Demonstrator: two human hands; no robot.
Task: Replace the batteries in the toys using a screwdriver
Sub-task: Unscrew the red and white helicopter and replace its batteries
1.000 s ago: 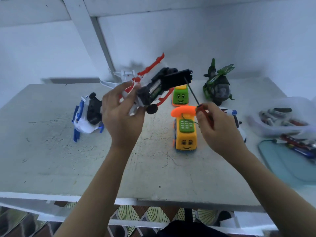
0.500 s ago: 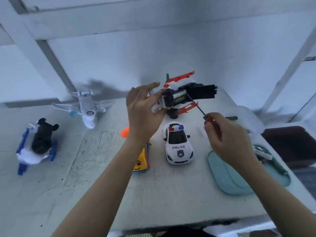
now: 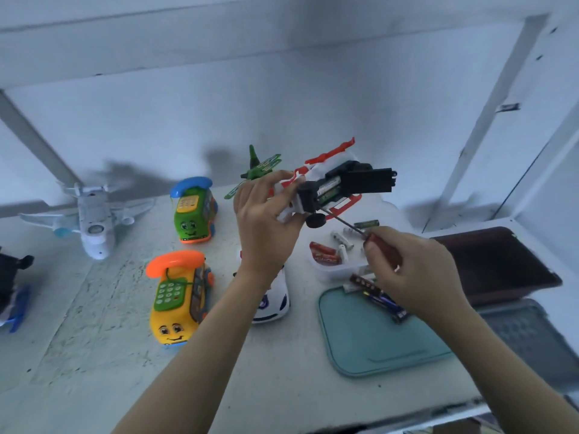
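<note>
Risk lay at the exposed battery bay: left grip clasped the red-and-white toy above the counter, right grip pinched the screwdriver handle, its tip at the bay; a slip could fling batteries loose.

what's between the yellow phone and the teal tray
A white car, partly hidden, stands between the yellow phone and the teal tray. The head view shows it.
</note>
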